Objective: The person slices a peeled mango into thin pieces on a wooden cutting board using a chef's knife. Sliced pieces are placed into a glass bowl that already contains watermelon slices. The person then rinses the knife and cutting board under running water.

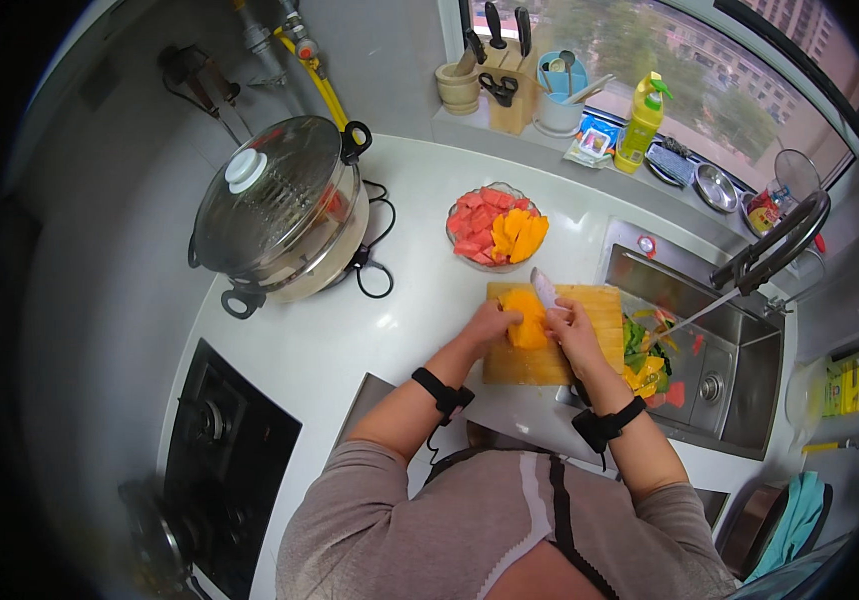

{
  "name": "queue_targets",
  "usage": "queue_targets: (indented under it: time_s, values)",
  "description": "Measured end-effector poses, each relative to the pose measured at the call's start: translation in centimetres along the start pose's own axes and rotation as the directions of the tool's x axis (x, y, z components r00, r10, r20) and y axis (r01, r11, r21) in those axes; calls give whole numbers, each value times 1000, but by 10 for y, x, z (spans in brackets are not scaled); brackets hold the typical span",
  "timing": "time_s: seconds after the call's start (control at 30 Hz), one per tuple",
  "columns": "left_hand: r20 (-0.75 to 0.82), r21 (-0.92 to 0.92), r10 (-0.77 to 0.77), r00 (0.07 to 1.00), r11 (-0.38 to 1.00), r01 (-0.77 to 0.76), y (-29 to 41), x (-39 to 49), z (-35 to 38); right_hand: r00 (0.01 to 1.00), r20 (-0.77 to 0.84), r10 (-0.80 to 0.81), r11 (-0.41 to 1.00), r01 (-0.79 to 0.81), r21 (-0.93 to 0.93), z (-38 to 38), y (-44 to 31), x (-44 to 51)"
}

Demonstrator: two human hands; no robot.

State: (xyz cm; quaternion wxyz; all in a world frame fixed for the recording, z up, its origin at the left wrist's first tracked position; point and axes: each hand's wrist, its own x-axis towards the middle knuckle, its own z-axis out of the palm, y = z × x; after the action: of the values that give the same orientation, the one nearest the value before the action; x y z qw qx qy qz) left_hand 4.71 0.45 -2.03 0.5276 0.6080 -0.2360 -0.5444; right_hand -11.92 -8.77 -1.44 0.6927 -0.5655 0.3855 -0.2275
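Note:
A wooden cutting board [598, 315] lies on the counter beside the sink. On it is peeled orange fruit flesh, probably mango [527, 328], with my left hand [496, 324] closed around its left side. My right hand [573, 334] is at the fruit's right side and grips a knife [544, 288], whose pale blade points away from me; the dark handle runs down under the hand. Just beyond the board stands a glass bowl [456, 255] of cut watermelon [478, 218] and orange fruit slices [521, 235].
At right, water runs from a black faucet [771, 251] into a steel sink [756, 375] holding peels and scraps [647, 375]. A lidded steamer [279, 217] stands at left, above a black hob [231, 457]. The windowsill bears a knife block [512, 105] and a yellow bottle [639, 131].

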Motion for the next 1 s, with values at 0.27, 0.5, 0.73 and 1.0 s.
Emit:
queue_targets:
  time_s: [0.27,0.5,0.73,1.0]
  values:
    - [-254,-4,315,914,945,-327,105,67,-54,981,-188,-42,998,51,44,-29,-7,-23]
    - [-554,341,419,719,903,-262,130,142,-83,955,-274,108,993,-91,74,-51,16,-53]
    - [-523,601,455,721,796,-66,123,165,-73,948,-293,128,991,-116,59,-66,30,-69]
    - [-385,776,316,867,619,119,136,164,-83,936,-324,138,989,-112,97,-66,32,-66]
